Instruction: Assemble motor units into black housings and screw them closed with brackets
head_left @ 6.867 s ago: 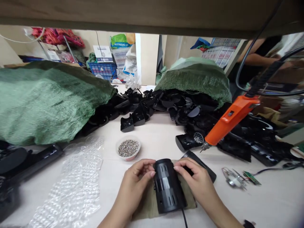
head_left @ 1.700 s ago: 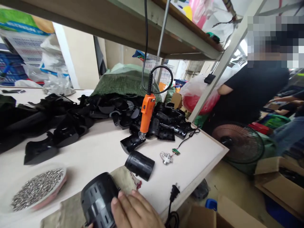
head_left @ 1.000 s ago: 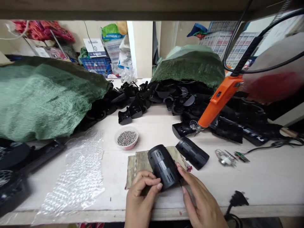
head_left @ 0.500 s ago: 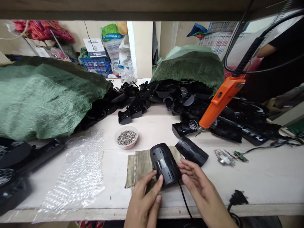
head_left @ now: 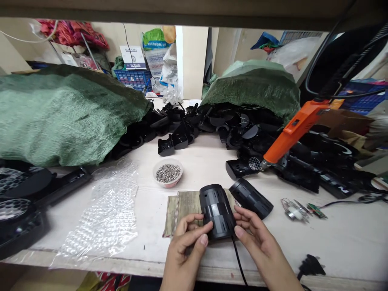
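Observation:
A black, slotted plastic housing point(head_left: 216, 210) lies tilted on a folded cloth pad point(head_left: 184, 204), a black cord running from its lower right end. Fingers of my left hand point(head_left: 190, 242) grip its left side. My right hand point(head_left: 257, 238) holds the opposite side near the cord, thumb and fingers against the edge. Just right of it rests a second curved black shell point(head_left: 251, 198), apart from both hands. The inside of the housing is hidden.
A bowl of small screws point(head_left: 168, 173) stands behind the pad. An orange electric screwdriver point(head_left: 294, 131) hangs at right, above black plastic parts. A small motor point(head_left: 294, 211), circuit board point(head_left: 317, 210) and power plug point(head_left: 311, 266) lie right; bubble wrap point(head_left: 106, 214) lies left.
The view has shifted, so most things appear slightly farther right. My left fingers have moved a little along the housing; both hands stay at its sides.

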Demonstrator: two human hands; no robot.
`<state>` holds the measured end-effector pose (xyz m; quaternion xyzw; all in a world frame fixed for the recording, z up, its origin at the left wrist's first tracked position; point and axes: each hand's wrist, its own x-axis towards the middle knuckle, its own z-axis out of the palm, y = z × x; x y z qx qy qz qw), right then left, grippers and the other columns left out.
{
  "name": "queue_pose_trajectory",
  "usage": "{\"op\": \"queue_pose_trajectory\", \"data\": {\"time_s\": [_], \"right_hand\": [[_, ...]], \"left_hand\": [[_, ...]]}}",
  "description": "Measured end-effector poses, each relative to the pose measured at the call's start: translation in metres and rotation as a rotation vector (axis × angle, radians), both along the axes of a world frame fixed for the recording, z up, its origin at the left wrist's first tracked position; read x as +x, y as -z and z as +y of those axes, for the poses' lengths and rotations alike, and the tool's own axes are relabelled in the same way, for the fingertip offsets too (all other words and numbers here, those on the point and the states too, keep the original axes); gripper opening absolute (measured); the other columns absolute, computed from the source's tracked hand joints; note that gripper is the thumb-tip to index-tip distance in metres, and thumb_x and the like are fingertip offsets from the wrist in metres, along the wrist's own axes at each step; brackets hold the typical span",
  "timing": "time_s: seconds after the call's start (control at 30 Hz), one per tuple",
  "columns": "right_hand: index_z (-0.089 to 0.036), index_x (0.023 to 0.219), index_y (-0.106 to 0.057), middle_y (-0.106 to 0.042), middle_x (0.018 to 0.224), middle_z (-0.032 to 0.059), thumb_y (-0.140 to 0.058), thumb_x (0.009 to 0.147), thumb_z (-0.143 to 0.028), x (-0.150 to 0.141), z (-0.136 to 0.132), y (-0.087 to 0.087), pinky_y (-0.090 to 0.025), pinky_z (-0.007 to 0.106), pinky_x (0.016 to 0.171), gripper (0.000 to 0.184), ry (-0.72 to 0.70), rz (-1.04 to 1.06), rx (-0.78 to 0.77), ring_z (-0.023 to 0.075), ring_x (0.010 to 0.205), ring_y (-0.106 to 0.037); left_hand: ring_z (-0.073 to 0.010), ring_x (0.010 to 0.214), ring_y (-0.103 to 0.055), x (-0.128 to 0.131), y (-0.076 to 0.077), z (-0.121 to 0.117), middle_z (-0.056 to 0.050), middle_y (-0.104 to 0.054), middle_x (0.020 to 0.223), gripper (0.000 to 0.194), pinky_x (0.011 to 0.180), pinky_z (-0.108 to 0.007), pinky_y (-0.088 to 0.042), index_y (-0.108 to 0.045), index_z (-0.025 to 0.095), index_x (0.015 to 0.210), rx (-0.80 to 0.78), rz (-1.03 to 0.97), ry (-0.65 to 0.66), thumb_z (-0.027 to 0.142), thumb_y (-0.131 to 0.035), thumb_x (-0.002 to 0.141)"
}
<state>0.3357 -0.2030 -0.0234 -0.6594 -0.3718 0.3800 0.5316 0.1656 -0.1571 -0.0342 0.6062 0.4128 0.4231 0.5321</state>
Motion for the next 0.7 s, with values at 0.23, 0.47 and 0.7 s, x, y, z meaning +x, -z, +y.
{"op": "queue_pose_trajectory", "data": {"time_s": [0.23,0.47,0.7], "right_hand": [[-0.024,0.121,-0.054,-0.064,0.112,0.0075,-0.062,0.080,-0.049,0.004,0.001,-0.004,-0.050,0.029,0.091,0.049,-0.017,0.068,-0.049,0.0198,0.109,-0.058],[-0.023,0.120,-0.059,-0.060,0.127,0.0103,-0.069,0.072,-0.054,0.016,0.005,-0.013,-0.040,0.038,0.104,0.058,-0.187,0.214,-0.233,0.0264,0.124,-0.050],[-0.029,0.118,-0.061,-0.060,0.128,0.0072,-0.072,0.069,-0.052,0.025,-0.002,-0.005,-0.037,0.043,0.105,0.055,-0.204,0.520,-0.211,0.0283,0.123,-0.050]], "left_hand": [[-0.0243,0.110,-0.052,0.003,0.005,-0.008,-0.005,-0.050,0.130,0.036,0.096,-0.041,-0.041,-0.055,0.041,0.126,0.235,0.156,-0.025,0.035,-0.048,0.091],[-0.0283,0.109,-0.054,0.015,-0.002,0.005,-0.016,-0.049,0.131,0.067,0.091,-0.041,-0.047,-0.044,0.017,0.136,-0.303,-0.057,0.047,0.040,-0.066,0.077],[-0.0298,0.115,-0.047,0.029,-0.028,0.004,-0.015,-0.046,0.131,0.093,0.101,-0.044,-0.036,-0.033,0.017,0.136,-0.415,-0.274,0.036,0.032,-0.081,0.058]]}}
